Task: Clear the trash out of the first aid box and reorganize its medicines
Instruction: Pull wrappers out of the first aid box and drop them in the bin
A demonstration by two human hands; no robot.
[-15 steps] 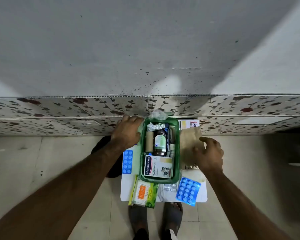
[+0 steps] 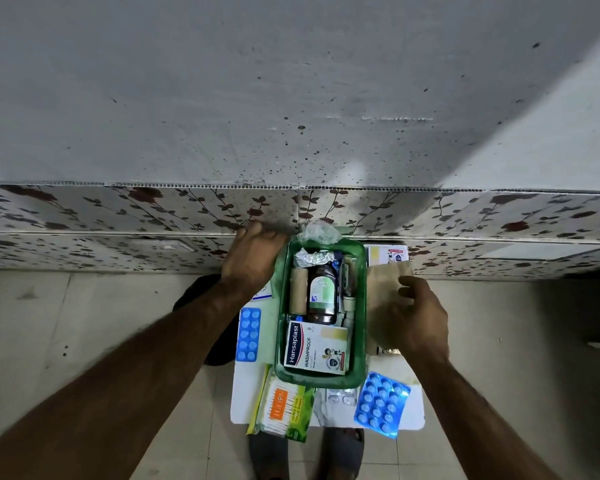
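The left hand (image 2: pixel 253 259) rests curled at the far left corner of the green box (image 2: pixel 361 306); whether it grips anything cannot be told. The right hand (image 2: pixel 414 318) holds a brown paper bag (image 2: pixel 385 275) just right of the box. The box sits on a white table (image 2: pixel 413 372), holding a bottle (image 2: pixel 321 294), a plaster carton (image 2: pixel 314 348) and crumpled foil (image 2: pixel 310 259). Blue pill strips (image 2: pixel 248 334) and a swab pack (image 2: pixel 281 407) lie around it.
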